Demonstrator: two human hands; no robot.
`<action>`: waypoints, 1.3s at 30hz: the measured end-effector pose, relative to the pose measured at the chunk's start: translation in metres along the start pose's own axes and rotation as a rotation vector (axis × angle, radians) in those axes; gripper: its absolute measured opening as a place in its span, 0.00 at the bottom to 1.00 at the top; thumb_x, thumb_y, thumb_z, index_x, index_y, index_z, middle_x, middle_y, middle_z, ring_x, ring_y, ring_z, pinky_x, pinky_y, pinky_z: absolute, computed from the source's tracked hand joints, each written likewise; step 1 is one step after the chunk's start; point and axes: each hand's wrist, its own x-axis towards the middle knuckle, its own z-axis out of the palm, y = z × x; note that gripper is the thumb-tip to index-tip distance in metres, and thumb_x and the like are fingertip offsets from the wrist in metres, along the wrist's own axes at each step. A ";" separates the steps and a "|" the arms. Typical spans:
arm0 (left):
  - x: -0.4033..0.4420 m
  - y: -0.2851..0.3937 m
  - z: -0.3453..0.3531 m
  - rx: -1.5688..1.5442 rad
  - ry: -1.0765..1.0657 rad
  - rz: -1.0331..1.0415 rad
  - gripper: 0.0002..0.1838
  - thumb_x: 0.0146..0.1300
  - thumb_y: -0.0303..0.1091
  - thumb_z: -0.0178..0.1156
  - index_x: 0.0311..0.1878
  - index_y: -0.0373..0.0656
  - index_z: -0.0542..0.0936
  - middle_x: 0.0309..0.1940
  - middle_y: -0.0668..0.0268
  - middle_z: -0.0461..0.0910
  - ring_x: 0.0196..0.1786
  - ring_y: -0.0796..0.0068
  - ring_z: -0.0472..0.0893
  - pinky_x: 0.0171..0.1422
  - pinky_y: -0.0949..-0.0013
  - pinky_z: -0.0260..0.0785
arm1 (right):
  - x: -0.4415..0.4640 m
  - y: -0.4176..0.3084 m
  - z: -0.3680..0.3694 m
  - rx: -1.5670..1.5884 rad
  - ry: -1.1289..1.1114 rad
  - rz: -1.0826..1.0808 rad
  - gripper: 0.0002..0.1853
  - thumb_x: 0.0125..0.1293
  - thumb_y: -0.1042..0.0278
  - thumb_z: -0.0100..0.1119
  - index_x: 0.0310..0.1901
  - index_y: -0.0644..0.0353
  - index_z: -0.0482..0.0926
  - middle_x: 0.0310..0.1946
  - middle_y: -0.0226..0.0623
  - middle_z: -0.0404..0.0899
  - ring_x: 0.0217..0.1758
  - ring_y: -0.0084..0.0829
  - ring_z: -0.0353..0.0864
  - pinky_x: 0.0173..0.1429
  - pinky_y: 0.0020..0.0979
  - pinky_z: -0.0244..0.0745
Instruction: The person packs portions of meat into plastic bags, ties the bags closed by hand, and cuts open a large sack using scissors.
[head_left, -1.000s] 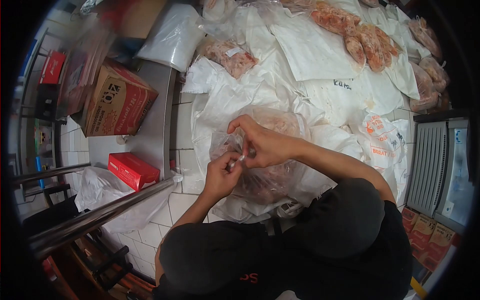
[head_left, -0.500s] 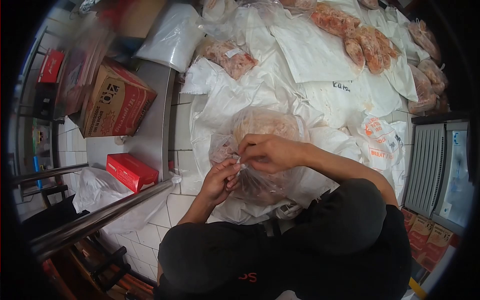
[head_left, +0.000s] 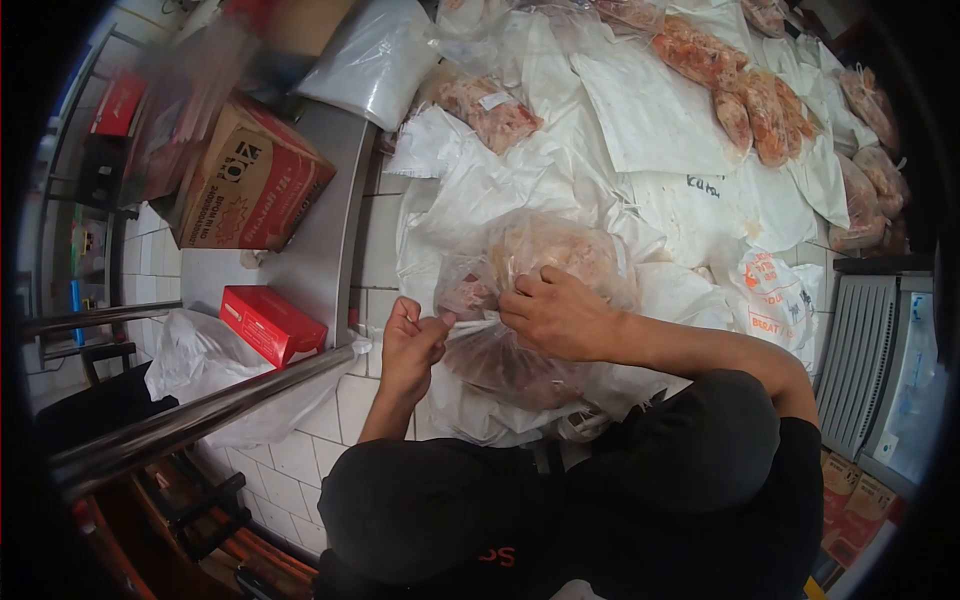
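Note:
In front of my knees, a clear plastic bag [head_left: 515,372] with pinkish raw meat inside rests on white sacks. My left hand [head_left: 408,345] pinches a stretched, twisted strip of clear plastic between thumb and fingers, left of the bag. On the other end of that strip, my right hand [head_left: 560,315] is closed with its back toward me, so its fingertips are partly hidden. Pale meat [head_left: 560,243] under clear plastic lies just beyond my right hand. A smaller reddish piece of meat [head_left: 466,294] shows between both hands.
White sacks [head_left: 660,235] cover the tiled floor. Bagged meat [head_left: 490,112] and orange-brown packs [head_left: 770,115] lie farther away. At left, a metal table [head_left: 310,190] bears a cardboard carton [head_left: 260,185] and a red box [head_left: 273,325]. A metal rail [head_left: 210,410] crosses below them.
My hands have moved apart, stretching the twisted plastic between them. My left hand shifted left, and my right hand turned over the bag. The whole view moved slightly.

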 end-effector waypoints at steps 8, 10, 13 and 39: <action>-0.014 0.029 0.010 0.435 -0.175 0.276 0.19 0.59 0.24 0.65 0.41 0.47 0.62 0.25 0.71 0.75 0.28 0.85 0.71 0.31 0.78 0.62 | 0.019 0.010 -0.026 0.206 -0.301 0.092 0.14 0.52 0.59 0.65 0.35 0.60 0.79 0.40 0.35 0.74 0.47 0.39 0.76 0.48 0.39 0.74; -0.013 0.040 0.016 0.587 -0.228 0.392 0.17 0.58 0.25 0.66 0.42 0.45 0.66 0.26 0.69 0.77 0.30 0.82 0.74 0.35 0.76 0.66 | 0.022 0.006 -0.028 0.279 -0.216 0.138 0.13 0.53 0.61 0.65 0.36 0.61 0.79 0.39 0.37 0.74 0.46 0.41 0.77 0.47 0.40 0.74; -0.013 0.068 0.045 1.009 -0.426 0.700 0.14 0.53 0.24 0.69 0.38 0.44 0.73 0.28 0.68 0.76 0.30 0.76 0.74 0.35 0.72 0.67 | 0.028 -0.002 -0.027 0.510 -0.059 0.184 0.11 0.56 0.65 0.64 0.36 0.62 0.78 0.37 0.40 0.74 0.42 0.43 0.78 0.44 0.40 0.73; 0.031 -0.091 -0.035 0.112 -0.782 -0.188 0.37 0.60 0.50 0.65 0.63 0.36 0.63 0.55 0.57 0.72 0.56 0.64 0.73 0.60 0.66 0.67 | 0.022 -0.049 -0.247 0.052 -0.342 0.617 0.13 0.52 0.67 0.59 0.18 0.63 0.69 0.14 0.45 0.70 0.20 0.48 0.74 0.28 0.43 0.70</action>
